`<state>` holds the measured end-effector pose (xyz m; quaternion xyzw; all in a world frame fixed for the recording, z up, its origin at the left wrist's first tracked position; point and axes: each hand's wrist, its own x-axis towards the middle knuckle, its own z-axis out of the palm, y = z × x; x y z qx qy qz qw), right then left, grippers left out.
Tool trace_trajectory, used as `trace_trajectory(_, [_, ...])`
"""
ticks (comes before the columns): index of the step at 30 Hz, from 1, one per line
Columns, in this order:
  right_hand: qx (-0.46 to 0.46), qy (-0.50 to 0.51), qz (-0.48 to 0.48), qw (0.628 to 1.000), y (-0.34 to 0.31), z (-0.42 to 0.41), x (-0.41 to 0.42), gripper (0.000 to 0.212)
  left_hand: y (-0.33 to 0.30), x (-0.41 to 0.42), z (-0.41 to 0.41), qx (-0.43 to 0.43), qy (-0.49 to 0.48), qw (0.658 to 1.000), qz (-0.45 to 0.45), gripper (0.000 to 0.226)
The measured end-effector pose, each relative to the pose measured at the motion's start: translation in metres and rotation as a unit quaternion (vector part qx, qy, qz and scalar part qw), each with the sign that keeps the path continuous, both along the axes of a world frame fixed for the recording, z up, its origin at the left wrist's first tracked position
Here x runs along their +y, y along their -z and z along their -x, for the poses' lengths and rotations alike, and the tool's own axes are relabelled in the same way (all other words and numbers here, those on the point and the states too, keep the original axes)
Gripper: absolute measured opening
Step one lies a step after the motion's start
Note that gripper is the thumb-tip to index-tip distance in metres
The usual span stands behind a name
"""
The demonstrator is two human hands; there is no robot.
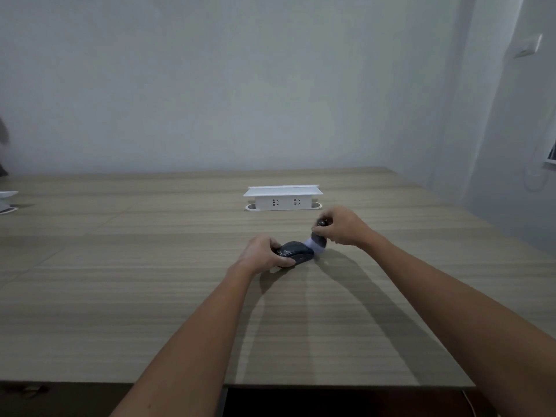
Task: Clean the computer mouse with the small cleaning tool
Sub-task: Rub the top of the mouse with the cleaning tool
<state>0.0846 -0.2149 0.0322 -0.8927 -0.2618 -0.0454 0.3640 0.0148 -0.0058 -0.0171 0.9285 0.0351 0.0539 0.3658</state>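
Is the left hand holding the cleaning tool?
No, the left hand grips the mouse on the table; the right hand holds the cleaning tool.

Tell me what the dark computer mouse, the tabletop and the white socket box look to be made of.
Dark computer mouse: likely matte plastic, a smooth dark grey shell with only a dull sheen. Tabletop: wood-look laminate or veneer, with straight, even beige-grey grain bands and a flat, low-gloss surface; solid wood cannot be ruled out. White socket box: probably smooth moulded plastic, uniform white with crisp edges, though painted metal is possible.
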Motion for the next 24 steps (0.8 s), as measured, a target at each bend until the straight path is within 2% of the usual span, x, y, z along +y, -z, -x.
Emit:
trace_trajectory(3, [0.083, -0.047, -0.085, 0.992, 0.002, 0.002, -0.004, 0.017, 0.000, 0.000, 0.001, 0.004, -0.004, 1.000, -0.007, 0.032])
trace_trajectory(5, [0.072, -0.035, -0.047, 0.996, 0.005, 0.002, -0.006, 0.014, 0.001, 0.000, 0.001, 0.005, -0.004, 1.000, -0.007, 0.032])
trace_trajectory(8, [-0.010, 0.026, 0.013, 1.000, 0.006, -0.001, -0.007, 0.011, 0.001, -0.001, 0.001, 0.008, -0.005, 1.000, -0.004, 0.036])
trace_trajectory(11, [0.053, -0.036, -0.067, 0.996, 0.005, 0.003, -0.006, 0.012, 0.000, -0.001, 0.002, 0.009, -0.006, 1.000, -0.006, 0.034])
trace_trajectory(13, [0.073, -0.058, -0.066, 0.993, 0.005, 0.006, -0.003, 0.013, -0.001, -0.001, 0.002, 0.007, -0.008, 1.000, -0.009, 0.032])
trace_trajectory(16, [-0.002, -0.003, 0.003, 1.000, 0.002, 0.004, 0.001, 0.013, -0.001, -0.001, 0.002, 0.010, -0.007, 1.000, -0.005, 0.034])
trace_trajectory(20, [0.029, -0.072, -0.030, 0.996, -0.006, 0.012, 0.005, 0.013, 0.000, -0.002, 0.003, 0.002, -0.008, 1.000, 0.001, 0.032])
trace_trajectory(24, [-0.060, -0.045, 0.068, 0.995, -0.008, 0.013, 0.014, 0.008, 0.003, -0.003, 0.004, 0.000, -0.015, 1.000, 0.022, 0.036])
